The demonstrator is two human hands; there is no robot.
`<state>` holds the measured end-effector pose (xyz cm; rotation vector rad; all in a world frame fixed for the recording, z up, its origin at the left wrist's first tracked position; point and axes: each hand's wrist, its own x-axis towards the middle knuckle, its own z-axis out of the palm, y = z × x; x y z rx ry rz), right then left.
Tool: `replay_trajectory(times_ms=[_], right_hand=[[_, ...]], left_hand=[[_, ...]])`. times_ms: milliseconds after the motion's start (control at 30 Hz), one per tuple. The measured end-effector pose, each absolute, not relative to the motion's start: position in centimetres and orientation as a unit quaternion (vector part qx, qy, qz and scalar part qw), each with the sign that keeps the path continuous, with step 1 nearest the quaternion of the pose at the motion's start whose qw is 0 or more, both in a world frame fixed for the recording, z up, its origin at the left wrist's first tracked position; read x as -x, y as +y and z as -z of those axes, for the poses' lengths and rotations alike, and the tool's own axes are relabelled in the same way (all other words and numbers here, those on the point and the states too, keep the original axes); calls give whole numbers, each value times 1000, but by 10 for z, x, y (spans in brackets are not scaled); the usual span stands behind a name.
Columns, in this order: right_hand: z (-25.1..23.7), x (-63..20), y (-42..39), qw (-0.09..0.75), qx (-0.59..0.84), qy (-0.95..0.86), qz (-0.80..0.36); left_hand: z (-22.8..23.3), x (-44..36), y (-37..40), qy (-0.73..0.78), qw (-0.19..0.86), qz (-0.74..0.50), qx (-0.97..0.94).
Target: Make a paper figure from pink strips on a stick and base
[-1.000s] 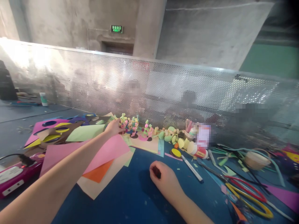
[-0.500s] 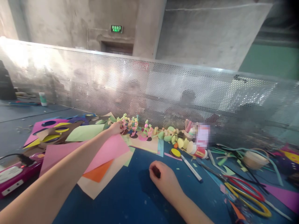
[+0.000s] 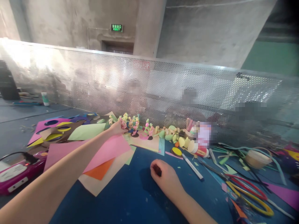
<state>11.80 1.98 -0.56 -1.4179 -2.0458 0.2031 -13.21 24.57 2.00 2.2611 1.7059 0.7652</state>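
My left hand [image 3: 116, 127] reaches far forward over the coloured paper and pinches one of several small paper flower figures [image 3: 130, 123] that stand in a row by the mesh screen. My right hand [image 3: 166, 177] rests on the blue table [image 3: 130, 199] with its fingers curled around a small dark red piece [image 3: 157, 170]. A pink sheet [image 3: 102, 152] lies under my left forearm, with orange and tan sheets below it.
A perforated metal screen [image 3: 163, 93] closes off the far edge. White pen [image 3: 192, 166], glue bottle [image 3: 198, 150], scissors with red and yellow handles [image 3: 247, 193] and paper strips lie to the right. A magenta device [image 3: 16, 175] with a cable sits at the left.
My left hand has shifted slightly at the paper figures, staying in contact with them. My right hand stays put, closed on its piece. The view has tilted a little.
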Motion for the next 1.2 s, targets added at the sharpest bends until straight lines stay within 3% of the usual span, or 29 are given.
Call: replay_trajectory(times_ms=[667, 900, 1200], right_hand=[[6, -119, 20, 327, 535, -775, -75], [4, -118, 20, 327, 532, -778, -72], [5, -118, 19, 321, 531, -782, -60]], left_hand=[[-48, 148, 253, 603, 97, -117, -783], [-30, 153, 261, 609, 40, -156, -777], [-42, 165, 231, 631, -63, -235, -737]])
